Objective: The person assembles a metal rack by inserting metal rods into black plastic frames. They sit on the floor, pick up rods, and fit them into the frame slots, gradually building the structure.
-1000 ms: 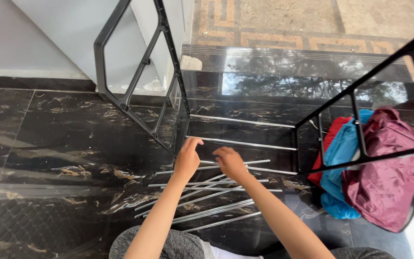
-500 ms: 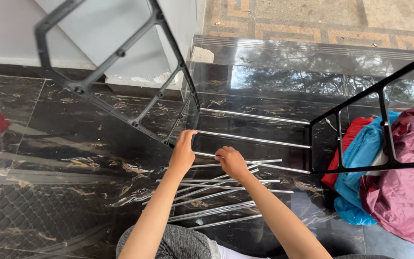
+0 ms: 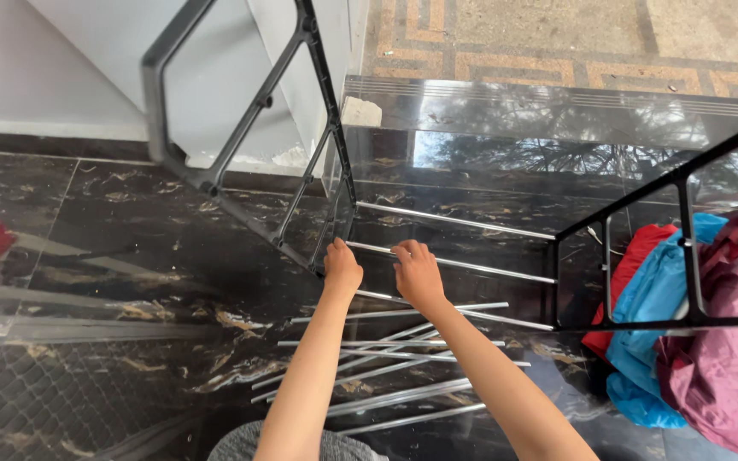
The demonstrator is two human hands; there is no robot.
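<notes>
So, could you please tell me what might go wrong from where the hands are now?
The left hand and right hand both press on one rod near the left frame, which stands tilted; it might tip or the rod might pop out. The loose rods lie crossed on the glossy floor and could roll.

shiny metal rods (image 3: 403, 341), matt black plastic frame (image 3: 241, 119), glossy marbled stone floor (image 3: 113, 256), crumpled cloth (image 3: 728, 341).

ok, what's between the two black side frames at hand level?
Head view: three silver rods run between the left black frame and the right black frame. Both the left hand and right hand are on the middle rod.
</notes>
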